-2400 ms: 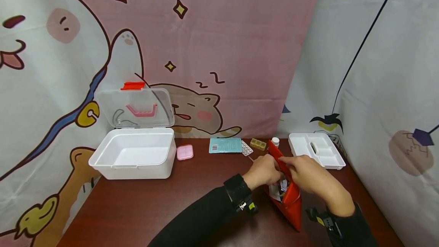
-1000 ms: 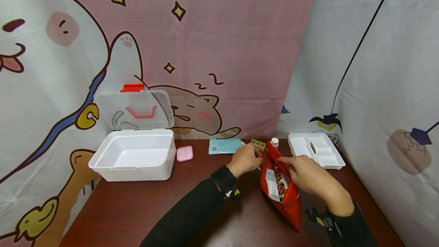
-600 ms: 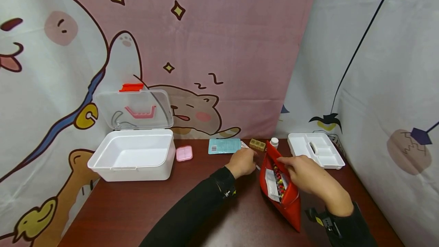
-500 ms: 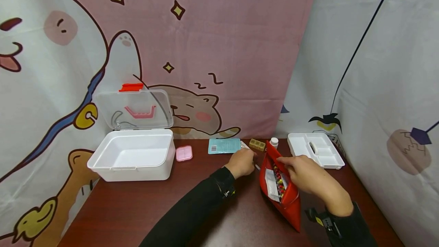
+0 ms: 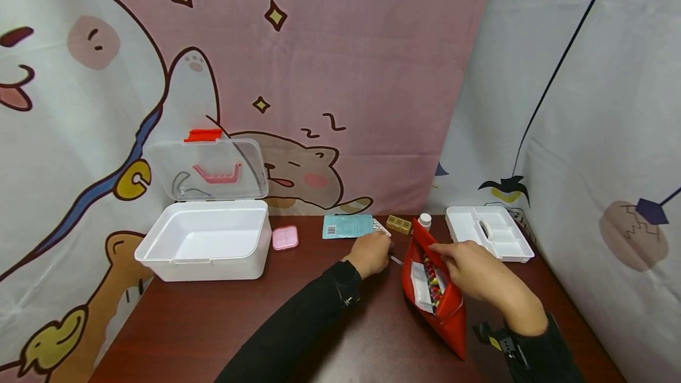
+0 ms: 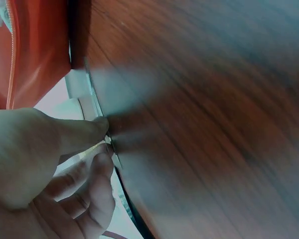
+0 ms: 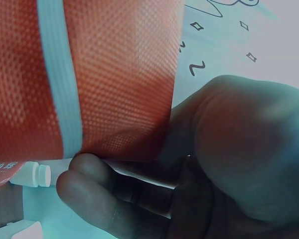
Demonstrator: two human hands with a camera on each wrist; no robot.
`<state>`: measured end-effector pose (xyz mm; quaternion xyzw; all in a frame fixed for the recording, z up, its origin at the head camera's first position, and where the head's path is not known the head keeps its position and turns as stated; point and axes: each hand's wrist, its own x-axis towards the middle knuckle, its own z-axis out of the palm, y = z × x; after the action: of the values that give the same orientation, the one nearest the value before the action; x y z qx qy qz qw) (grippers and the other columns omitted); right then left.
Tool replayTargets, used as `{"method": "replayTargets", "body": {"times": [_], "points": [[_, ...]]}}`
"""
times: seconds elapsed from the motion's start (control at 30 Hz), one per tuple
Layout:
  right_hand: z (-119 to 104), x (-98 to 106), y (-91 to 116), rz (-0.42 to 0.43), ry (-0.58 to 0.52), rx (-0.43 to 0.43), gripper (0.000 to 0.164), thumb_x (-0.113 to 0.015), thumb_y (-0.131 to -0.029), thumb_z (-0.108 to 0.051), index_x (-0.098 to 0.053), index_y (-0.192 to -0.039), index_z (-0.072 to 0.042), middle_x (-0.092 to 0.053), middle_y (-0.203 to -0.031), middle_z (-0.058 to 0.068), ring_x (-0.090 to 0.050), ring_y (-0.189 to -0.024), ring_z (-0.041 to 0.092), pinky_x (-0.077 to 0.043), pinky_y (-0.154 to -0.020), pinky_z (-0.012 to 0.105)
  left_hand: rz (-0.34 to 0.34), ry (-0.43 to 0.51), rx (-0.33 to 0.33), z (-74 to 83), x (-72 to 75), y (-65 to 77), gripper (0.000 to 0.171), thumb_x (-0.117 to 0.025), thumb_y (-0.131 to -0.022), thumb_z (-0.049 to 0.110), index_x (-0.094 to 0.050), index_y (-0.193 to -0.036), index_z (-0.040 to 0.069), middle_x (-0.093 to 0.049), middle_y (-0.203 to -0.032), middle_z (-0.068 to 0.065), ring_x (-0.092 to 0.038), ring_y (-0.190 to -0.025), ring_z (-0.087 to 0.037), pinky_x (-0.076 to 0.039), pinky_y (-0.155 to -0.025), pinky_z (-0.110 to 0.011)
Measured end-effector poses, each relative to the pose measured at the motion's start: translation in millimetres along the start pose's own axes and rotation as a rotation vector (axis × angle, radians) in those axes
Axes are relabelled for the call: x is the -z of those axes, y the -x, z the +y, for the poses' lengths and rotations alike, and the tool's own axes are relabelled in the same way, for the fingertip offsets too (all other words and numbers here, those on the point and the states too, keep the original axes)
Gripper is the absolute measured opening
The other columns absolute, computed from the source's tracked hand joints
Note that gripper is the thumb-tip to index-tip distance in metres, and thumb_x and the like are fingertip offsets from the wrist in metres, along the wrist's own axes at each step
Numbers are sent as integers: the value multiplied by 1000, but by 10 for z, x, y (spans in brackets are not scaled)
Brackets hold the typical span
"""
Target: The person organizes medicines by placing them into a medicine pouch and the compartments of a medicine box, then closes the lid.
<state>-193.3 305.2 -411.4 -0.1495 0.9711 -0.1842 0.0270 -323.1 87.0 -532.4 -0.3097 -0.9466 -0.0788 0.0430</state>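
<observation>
Pouch [image 5: 451,327], red and gaping, sits aslant on the dark brown table [image 5: 330,324] in front of the person's right side, and I can see straight into its mouth, where a white packet [image 5: 420,285] lies next to a row of small coloured bits [image 5: 434,279]. The right hand [image 5: 470,268] grips the pouch by the edge of that opening and holds it apart. The left hand [image 5: 369,255] is low over the table just beside the pouch, thumb and forefinger pinching a slim pale stick [image 5: 396,260]; one end of it pokes out toward the red side, though I can't tell whether the two touch. Just beyond the left knuckles lies a blister pack [image 5: 379,227], up against a light blue packet [image 5: 348,226] with a barcode, and near these are a small gold-coloured box [image 5: 399,224] and a white bottle [image 5: 425,220] behind the pouch. Over to the right is a white divided tray [image 5: 511,247]. Well off to the left, a little pink case [image 5: 285,237] lies just beside a white box [image 5: 215,269], whose clear lid [image 5: 247,161] stands raised against the cartoon curtain [image 5: 367,58].
</observation>
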Motion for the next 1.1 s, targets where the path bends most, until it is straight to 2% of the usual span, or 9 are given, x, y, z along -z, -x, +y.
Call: {"method": "replayTargets", "body": {"times": [0.03,0.23,0.47,0.5,0.6,0.63,0.73,0.9,1.1], "points": [[0,-3,-1,0,1,1,37,-64,-103,-4,-75,-139,-5,-79,-109,11,-60,-82,19,-48,-71,35,-19,-12,12,30,82,35,14,-81,-94,15,-81,-81,19,-81,-97,-3,-78,-85,-23,-62,-69,-40],[-14,-14,3,10,6,2,37,-65,-103,-4,-75,-139,-5,-79,-109,11,-60,-82,18,-49,-72,35,-45,-67,31,42,147,78,12,-81,-95,16,-77,-85,14,-81,-96,-4,-76,-81,-22,-62,-71,-38],[-17,-21,6,31,20,19,37,-65,-103,-4,-76,-138,-5,-80,-110,12,-61,-83,18,-51,-73,37,-34,-56,14,-126,-217,-70,13,-87,-89,21,-77,-85,13,-79,-91,-5,-74,-76,-22,-62,-65,-48],[-14,-24,5,34,23,22,37,-65,-103,-4,-76,-137,-6,-80,-110,11,-61,-83,17,-50,-73,37,-36,-52,17,-129,-224,-75,14,-88,-89,22,-78,-86,13,-79,-91,-4,-74,-76,-22,-61,-65,-49],[-6,-30,3,35,25,26,37,-65,-103,-3,-76,-137,-5,-80,-110,11,-60,-83,17,-50,-74,37,-55,-35,48,-63,-78,-15,13,-87,-91,22,-79,-88,12,-79,-94,-5,-74,-78,-21,-61,-65,-44],[-5,-29,2,33,23,27,37,-65,-103,-3,-76,-138,-5,-80,-111,12,-60,-83,17,-51,-74,37,-72,-22,65,-15,41,32,11,-86,-91,21,-80,-90,11,-80,-96,-5,-75,-79,-22,-62,-67,-42],[-4,-22,1,29,22,28,37,-64,-103,-3,-75,-138,-5,-80,-112,12,-61,-84,18,-52,-75,39,-92,13,121,69,238,106,11,-84,-92,18,-78,-87,12,-80,-97,-5,-73,-80,-21,-60,-65,-38],[-4,-11,-1,31,26,32,37,-64,-102,-3,-76,-137,-5,-80,-112,13,-61,-85,18,-53,-76,40,-79,94,189,94,335,107,22,-80,-95,18,-72,-75,13,-78,-95,-6,-71,-78,-21,-59,-66,-39],[10,-14,-2,29,18,34,37,-64,-103,-3,-76,-137,-5,-80,-111,12,-61,-84,18,-52,-75,39,-43,116,223,129,472,119,28,-72,-101,22,-71,-75,12,-80,-94,-9,-74,-81,-26,-62,-70,-42]]}}
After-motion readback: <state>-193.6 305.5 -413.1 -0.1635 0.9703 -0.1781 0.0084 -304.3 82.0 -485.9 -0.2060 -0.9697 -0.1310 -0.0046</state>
